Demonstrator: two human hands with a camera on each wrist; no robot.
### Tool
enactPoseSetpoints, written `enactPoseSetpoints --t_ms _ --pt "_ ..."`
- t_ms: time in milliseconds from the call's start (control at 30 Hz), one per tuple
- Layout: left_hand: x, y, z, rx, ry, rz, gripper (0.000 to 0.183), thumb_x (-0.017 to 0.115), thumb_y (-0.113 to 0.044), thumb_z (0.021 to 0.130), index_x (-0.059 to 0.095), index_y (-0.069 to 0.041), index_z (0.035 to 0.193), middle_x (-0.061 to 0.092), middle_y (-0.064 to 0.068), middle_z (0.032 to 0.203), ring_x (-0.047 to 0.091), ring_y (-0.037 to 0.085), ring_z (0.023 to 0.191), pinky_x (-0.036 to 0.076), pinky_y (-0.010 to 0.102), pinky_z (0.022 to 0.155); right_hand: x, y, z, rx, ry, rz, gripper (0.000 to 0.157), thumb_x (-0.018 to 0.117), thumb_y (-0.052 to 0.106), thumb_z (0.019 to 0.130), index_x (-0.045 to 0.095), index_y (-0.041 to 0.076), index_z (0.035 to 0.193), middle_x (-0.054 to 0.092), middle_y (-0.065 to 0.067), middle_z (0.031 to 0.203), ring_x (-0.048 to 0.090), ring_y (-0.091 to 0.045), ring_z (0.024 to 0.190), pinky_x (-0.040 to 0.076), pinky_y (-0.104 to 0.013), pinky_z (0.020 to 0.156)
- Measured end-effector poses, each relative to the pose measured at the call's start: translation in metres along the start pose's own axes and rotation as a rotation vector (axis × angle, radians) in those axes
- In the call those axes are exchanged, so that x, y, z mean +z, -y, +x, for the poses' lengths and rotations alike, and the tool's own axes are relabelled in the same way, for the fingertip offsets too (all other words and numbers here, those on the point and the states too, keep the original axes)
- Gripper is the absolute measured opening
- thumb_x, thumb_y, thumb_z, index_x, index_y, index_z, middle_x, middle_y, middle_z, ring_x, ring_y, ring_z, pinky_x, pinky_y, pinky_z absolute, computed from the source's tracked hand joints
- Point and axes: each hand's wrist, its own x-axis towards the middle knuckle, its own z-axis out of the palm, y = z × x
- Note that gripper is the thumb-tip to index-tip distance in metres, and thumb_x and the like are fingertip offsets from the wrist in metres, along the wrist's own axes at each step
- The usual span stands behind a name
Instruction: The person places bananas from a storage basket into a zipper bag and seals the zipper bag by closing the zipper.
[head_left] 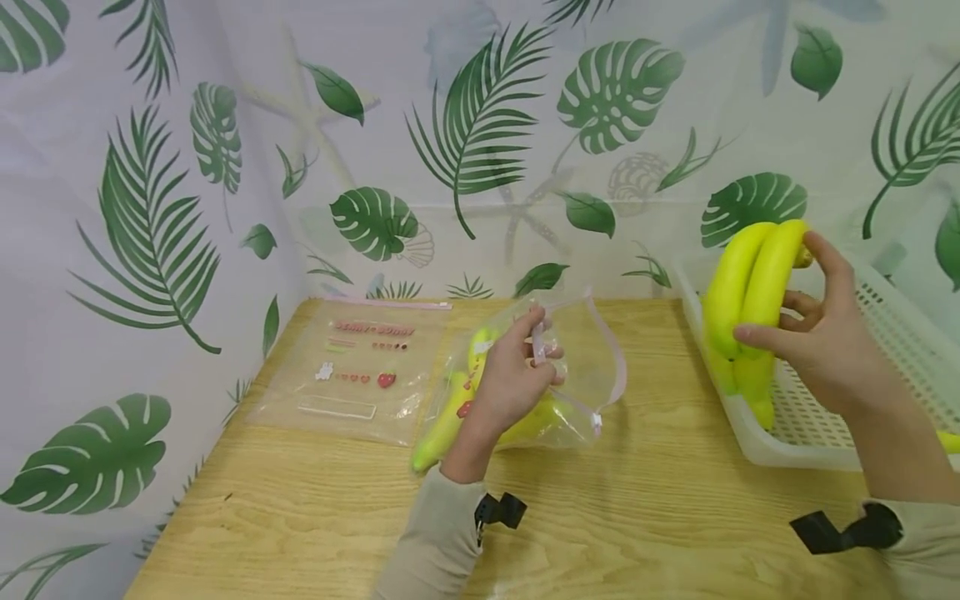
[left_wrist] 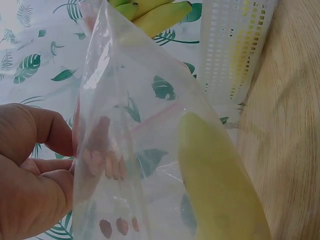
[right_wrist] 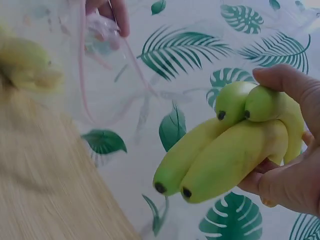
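My left hand pinches the pink-edged mouth of a clear zip bag standing on the table. Yellow bananas show through its film; one banana fills the lower right of the left wrist view. The bag's mouth gapes toward the right. Over the left end of a white basket, my right hand grips a bunch of bananas between thumb and fingers. In the right wrist view, the green-tinged tips of this bunch point down and left, away from the palm.
A second clear zip bag, printed with strawberries and a rabbit, lies flat at the back left. The white perforated basket stands on the right, with some yellow fruit at its right side. A leaf-patterned sheet hangs behind the wooden table.
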Motion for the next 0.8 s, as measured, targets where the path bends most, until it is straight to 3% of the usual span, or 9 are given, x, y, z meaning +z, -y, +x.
enactPoseSetpoints --t_ms 133,267,500,800 --pt "0.0 0.001 0.001 0.007 0.006 0.003 0.075 0.055 0.014 0.086 0.032 -0.006 0.154 0.044 0.013 0.152 0.065 0.031 0.114 0.061 0.034 0.074 0.019 -0.006 -0.005 -0.045 -0.016 0.195 0.104 0.059 -0.016 0.089 -0.002 0.038 0.153 0.043 -0.012 0.129 0.065 -0.014 0.103 0.057 -0.023 0.08" --pt "-0.001 0.0 0.001 0.008 0.0 0.016 0.073 0.054 0.014 0.086 0.033 -0.005 0.154 0.045 0.013 0.151 0.066 0.03 0.113 0.061 0.03 0.072 0.046 -0.013 -0.005 -0.081 -0.049 0.306 0.101 0.059 -0.015 0.09 0.0 0.039 0.152 0.043 -0.012 0.132 0.06 -0.017 0.109 0.056 -0.025 0.084" --pt "-0.004 -0.001 0.001 -0.007 -0.01 0.021 0.075 0.054 0.013 0.085 0.033 -0.006 0.154 0.047 0.011 0.15 0.067 0.024 0.111 0.059 0.025 0.067 0.087 -0.025 -0.004 -0.133 -0.062 0.302 0.104 0.062 -0.013 0.088 -0.001 0.039 0.152 0.038 -0.012 0.135 0.054 -0.022 0.116 0.055 -0.024 0.09" --pt "-0.004 -0.002 -0.002 -0.004 -0.002 0.012 0.075 0.054 0.014 0.085 0.034 -0.005 0.154 0.046 0.013 0.15 0.067 0.024 0.109 0.059 0.025 0.07 0.121 -0.044 -0.004 -0.22 -0.166 0.379 0.104 0.06 -0.016 0.086 0.0 0.037 0.152 0.032 -0.016 0.139 0.05 -0.027 0.119 0.055 -0.025 0.091"
